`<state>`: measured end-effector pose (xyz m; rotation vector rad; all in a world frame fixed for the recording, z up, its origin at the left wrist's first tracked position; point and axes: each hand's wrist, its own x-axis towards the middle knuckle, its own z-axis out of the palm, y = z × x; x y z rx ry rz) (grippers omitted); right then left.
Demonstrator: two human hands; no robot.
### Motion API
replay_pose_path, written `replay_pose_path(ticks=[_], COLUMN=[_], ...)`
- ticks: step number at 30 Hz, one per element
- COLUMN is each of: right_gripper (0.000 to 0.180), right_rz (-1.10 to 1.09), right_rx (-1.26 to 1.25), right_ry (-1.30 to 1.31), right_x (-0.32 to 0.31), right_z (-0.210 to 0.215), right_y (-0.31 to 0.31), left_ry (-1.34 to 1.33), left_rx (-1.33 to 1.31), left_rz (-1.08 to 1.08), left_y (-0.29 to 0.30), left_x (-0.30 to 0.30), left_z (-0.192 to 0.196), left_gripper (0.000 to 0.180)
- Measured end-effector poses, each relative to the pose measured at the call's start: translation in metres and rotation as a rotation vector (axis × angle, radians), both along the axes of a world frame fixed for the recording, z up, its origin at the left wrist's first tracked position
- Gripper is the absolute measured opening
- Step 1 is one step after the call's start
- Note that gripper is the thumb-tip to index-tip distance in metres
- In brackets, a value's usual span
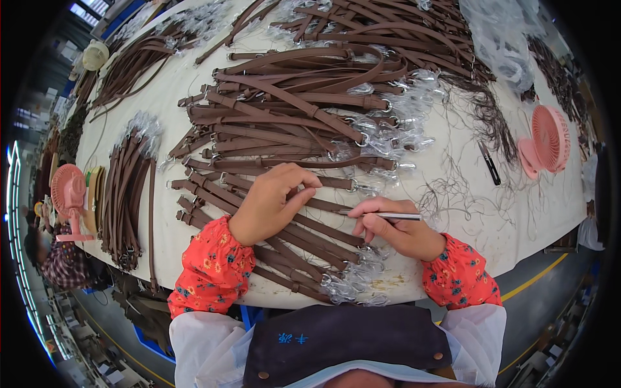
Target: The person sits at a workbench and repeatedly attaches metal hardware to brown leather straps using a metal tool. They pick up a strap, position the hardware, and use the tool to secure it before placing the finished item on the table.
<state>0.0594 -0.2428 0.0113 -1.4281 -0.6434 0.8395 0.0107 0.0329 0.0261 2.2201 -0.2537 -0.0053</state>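
Observation:
My left hand point(275, 199) is over a spread of brown straps point(239, 141), its fingers curled and the thumb drawn up to the forefinger. Whatever it pinches, if anything, is too small to make out. In my right hand point(398, 233) a slim silver tool point(398, 215) lies between thumb and fingers, its tip pointing left at a brown strap point(323, 205) that runs between both hands. I cannot tell its exact kind. Metal clasps at the straps' right ends are wrapped in clear plastic point(352, 282), just below my right hand.
A black-handled cutter point(490, 163) and loose dark threads point(453, 191) lie at right, near a pink fan point(548, 139). Another pink fan point(68, 197) stands at left beside a strap bundle point(123, 200). More straps point(401, 26) and plastic wrap point(501, 39) cover the far side.

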Motion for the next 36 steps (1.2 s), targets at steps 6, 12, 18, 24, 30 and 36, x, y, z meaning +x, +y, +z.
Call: replay_pose_path(ticks=[6,12,18,24,30,36], right_gripper=[0.027,0.027,0.025,0.025,0.025,0.025], right_rz=[0.000,-0.004,-0.004,-0.002,-0.003,-0.003], right_rx=[-0.036,-0.038,-0.037,-0.044,-0.036,-0.041], right_ry=[0.001,0.009,-0.005,-0.011,-0.019,-0.035], right_x=[0.000,0.000,0.000,0.000,0.000,0.000], right_z=[0.004,0.003,0.003,0.002,0.002,0.003], right_y=[0.002,0.003,0.003,0.003,0.003,0.003], left_ry=[0.025,0.016,0.022,0.003,-0.031,0.017], left_rx=[-0.008,0.000,0.001,0.011,0.025,0.031], left_rz=[-0.045,-0.044,-0.042,-0.049,-0.058,-0.050], left_y=[-0.002,-0.001,-0.002,-0.002,-0.001,-0.002], left_x=[0.001,0.001,0.001,0.001,0.001,0.000], left_z=[-0.010,-0.011,-0.010,-0.011,-0.015,-0.010], left_gripper=[0.013,0.014,0.015,0.015,0.015,0.014])
